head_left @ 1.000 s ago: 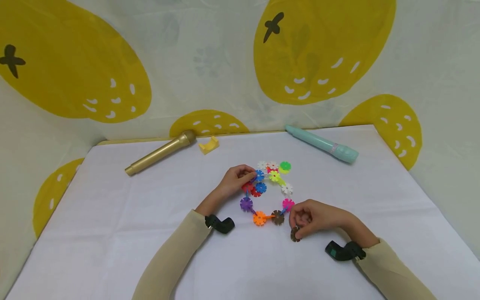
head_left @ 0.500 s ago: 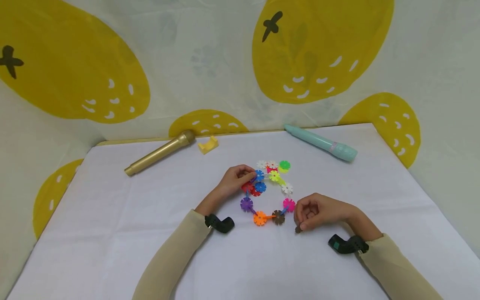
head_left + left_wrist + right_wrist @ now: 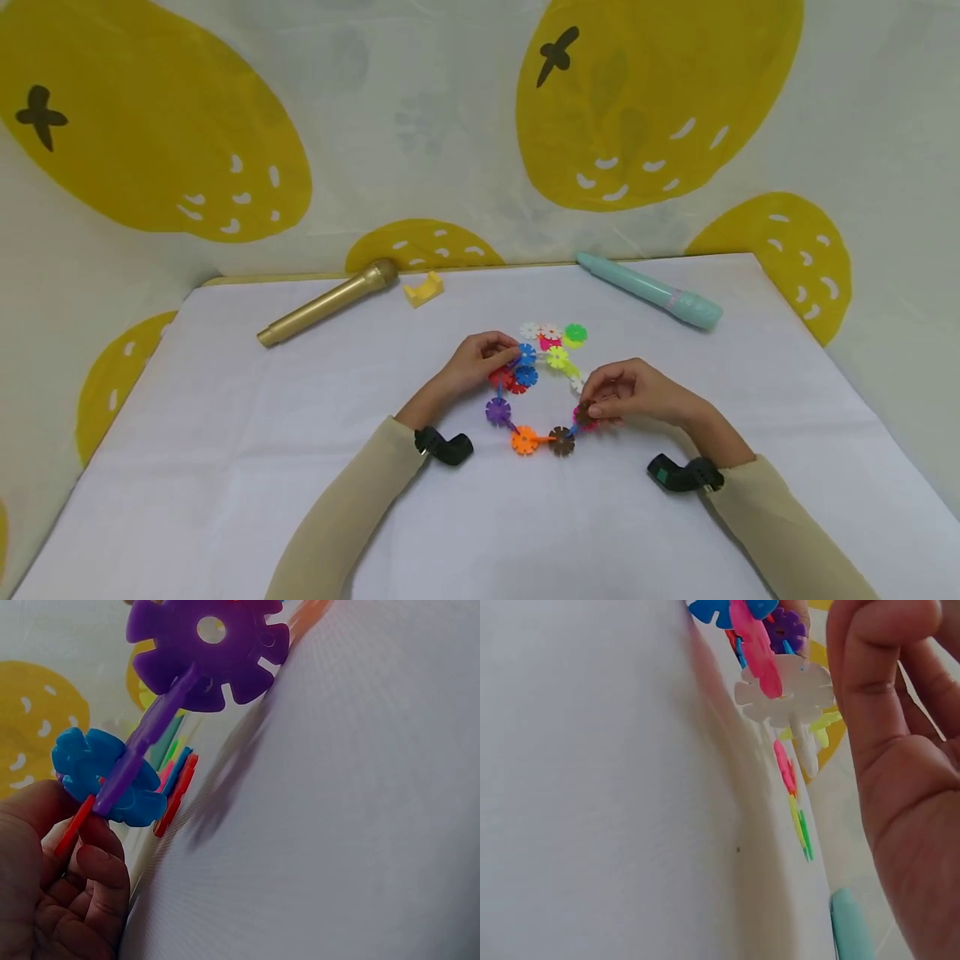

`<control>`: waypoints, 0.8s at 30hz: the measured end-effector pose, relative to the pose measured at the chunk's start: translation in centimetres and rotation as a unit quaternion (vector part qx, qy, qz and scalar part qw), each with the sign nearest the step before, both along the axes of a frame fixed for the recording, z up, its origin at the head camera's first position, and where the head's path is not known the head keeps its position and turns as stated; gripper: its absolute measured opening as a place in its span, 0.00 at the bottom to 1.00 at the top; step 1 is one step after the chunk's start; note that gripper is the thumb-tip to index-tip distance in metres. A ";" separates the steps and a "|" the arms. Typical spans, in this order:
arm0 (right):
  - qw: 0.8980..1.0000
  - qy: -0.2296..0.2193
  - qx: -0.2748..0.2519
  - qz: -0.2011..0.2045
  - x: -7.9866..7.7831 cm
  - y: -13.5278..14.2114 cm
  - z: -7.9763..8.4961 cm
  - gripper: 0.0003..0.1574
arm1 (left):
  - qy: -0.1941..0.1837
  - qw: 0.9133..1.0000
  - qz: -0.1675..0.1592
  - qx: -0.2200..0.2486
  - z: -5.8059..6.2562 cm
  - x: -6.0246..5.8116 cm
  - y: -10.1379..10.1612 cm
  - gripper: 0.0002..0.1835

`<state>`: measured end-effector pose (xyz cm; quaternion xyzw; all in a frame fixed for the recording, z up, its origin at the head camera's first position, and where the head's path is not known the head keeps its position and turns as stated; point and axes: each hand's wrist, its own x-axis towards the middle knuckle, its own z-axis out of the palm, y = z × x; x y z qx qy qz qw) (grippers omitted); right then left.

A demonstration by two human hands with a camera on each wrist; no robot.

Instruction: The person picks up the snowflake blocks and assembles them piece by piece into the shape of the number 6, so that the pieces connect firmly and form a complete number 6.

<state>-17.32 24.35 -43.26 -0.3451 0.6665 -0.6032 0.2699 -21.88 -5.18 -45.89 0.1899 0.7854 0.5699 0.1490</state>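
Observation:
A ring of linked snowflake discs stands in the middle of the table, with a purple disc (image 3: 498,411), an orange disc (image 3: 524,440) and a brown disc (image 3: 562,442) along its near side. My left hand (image 3: 480,363) pinches the ring at its far left, by a blue disc (image 3: 527,355); up close, a red disc (image 3: 75,825) shows between those fingers. Between thumb and fingers, my right hand (image 3: 641,392) holds a loose brown disc (image 3: 585,413), which overlaps the ring's pink disc in the head view. The right wrist view shows the ring's white disc (image 3: 787,690) beside the right fingers.
Loose discs lie behind the ring, among them a green disc (image 3: 576,332) and a white disc (image 3: 529,332). Farther back are a gold microphone (image 3: 330,302), a yellow bracket-shaped piece (image 3: 424,290) and a mint-green microphone (image 3: 652,292), near the table's back edge.
My right hand has carried the loose brown disc from the ring's near right up and leftward to the pink disc. The left hand keeps its hold on the ring.

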 end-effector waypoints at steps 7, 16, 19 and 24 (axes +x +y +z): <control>0.996 0.038 0.005 -0.077 -0.9 -0.8 0.5 0.08 | 0.010 1.000 -0.008 0.007 -0.2 -0.2 0.2 0.13; 0.981 0.005 0.015 -0.191 -1.6 -1.3 0.3 0.09 | 0.000 1.000 -0.018 0.016 -0.1 -0.1 0.1 0.13; 0.976 -0.003 0.013 -0.219 -2.0 -1.7 0.4 0.09 | 0.006 1.000 -0.024 0.019 -0.2 -0.1 0.0 0.12; 0.972 -0.015 -0.014 -0.235 -2.7 -2.3 0.3 0.10 | 0.005 0.998 -0.048 0.026 -0.3 -0.1 0.0 0.12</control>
